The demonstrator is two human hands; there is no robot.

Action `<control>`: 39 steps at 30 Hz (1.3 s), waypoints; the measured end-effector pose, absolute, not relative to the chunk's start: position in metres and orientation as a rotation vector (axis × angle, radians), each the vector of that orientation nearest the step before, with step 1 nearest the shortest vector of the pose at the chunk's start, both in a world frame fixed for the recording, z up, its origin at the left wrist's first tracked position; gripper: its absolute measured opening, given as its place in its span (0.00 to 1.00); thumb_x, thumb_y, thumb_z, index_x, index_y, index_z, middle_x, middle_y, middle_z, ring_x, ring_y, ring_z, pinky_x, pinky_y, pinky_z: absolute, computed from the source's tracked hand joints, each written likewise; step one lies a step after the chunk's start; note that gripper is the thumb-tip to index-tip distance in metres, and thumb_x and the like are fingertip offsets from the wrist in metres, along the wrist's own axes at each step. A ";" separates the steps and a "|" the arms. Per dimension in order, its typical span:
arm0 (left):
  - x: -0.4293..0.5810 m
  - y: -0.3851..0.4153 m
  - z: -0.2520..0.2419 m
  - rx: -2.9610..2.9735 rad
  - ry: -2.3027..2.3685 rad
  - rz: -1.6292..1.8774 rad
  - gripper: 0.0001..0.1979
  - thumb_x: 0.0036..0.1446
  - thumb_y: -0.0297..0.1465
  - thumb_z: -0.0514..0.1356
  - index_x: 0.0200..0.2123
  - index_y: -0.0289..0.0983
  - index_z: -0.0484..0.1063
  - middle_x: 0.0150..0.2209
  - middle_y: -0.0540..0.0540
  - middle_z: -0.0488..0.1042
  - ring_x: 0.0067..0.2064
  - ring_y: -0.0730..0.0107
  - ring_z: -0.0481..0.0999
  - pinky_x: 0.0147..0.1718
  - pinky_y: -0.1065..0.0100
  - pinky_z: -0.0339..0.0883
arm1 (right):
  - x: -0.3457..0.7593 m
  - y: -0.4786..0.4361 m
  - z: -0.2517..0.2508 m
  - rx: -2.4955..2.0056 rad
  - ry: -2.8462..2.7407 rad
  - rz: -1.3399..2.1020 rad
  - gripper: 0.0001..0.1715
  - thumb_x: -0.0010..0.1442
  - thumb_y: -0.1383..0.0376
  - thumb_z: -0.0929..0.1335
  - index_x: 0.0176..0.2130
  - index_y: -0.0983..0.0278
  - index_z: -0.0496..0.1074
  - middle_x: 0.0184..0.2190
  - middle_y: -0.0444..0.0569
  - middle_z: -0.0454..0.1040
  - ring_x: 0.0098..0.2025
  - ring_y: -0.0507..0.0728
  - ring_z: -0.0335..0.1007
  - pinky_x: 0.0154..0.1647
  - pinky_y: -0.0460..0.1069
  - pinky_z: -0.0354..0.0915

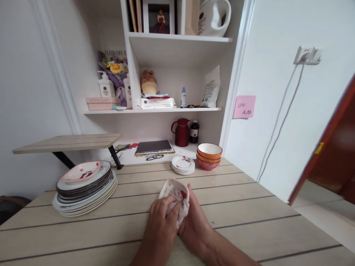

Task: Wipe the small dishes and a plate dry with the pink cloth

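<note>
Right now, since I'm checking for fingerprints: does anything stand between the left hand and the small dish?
Yes: a bunched cloth lies under the left hand, against the dish; direct contact elsewhere is unclear.

Now the far side is filled by white shelving (180, 50), flanked by pale walls (277, 22). Below it, the foreground is taken up by a dark-seamed wooden table (238, 201); over at the left, a small raised shelf (72, 142) is propped on black legs (63, 159). Across on the right, a socket (307, 55) is mounted, a pink note (244, 103) is stuck up, and pale floor (313, 207) is glimpsed beyond a reddish-brown door frame (332, 127). Everything is softly lit.
</note>
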State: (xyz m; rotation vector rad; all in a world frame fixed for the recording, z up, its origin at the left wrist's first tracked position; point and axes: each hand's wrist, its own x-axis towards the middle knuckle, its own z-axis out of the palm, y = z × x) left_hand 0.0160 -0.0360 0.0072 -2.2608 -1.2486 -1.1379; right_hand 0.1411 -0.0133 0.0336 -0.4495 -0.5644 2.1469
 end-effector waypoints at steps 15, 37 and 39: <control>0.022 -0.043 0.006 -2.400 -1.551 -1.581 0.17 0.60 0.29 0.56 0.53 0.42 0.67 0.45 0.42 0.71 0.46 0.60 0.75 0.43 0.59 0.74 | 0.140 -0.017 0.029 -0.426 -0.640 2.034 0.33 0.55 0.53 0.73 0.57 0.55 0.66 0.36 0.44 0.78 0.37 0.57 0.73 0.42 0.50 0.63; 0.023 -0.048 0.011 -2.323 -1.610 -1.641 0.17 0.58 0.28 0.59 0.51 0.40 0.68 0.43 0.43 0.71 0.44 0.61 0.76 0.40 0.62 0.75 | 0.139 -0.017 0.018 -0.303 -0.644 2.078 0.32 0.57 0.55 0.72 0.58 0.50 0.63 0.42 0.43 0.78 0.42 0.56 0.73 0.44 0.50 0.62; 0.021 -0.048 0.011 -2.345 -1.508 -1.519 0.18 0.57 0.29 0.61 0.51 0.41 0.68 0.45 0.41 0.70 0.45 0.60 0.75 0.41 0.59 0.75 | 0.138 -0.017 0.019 -0.342 -0.610 2.110 0.27 0.58 0.51 0.70 0.54 0.58 0.69 0.37 0.45 0.78 0.39 0.56 0.73 0.42 0.49 0.63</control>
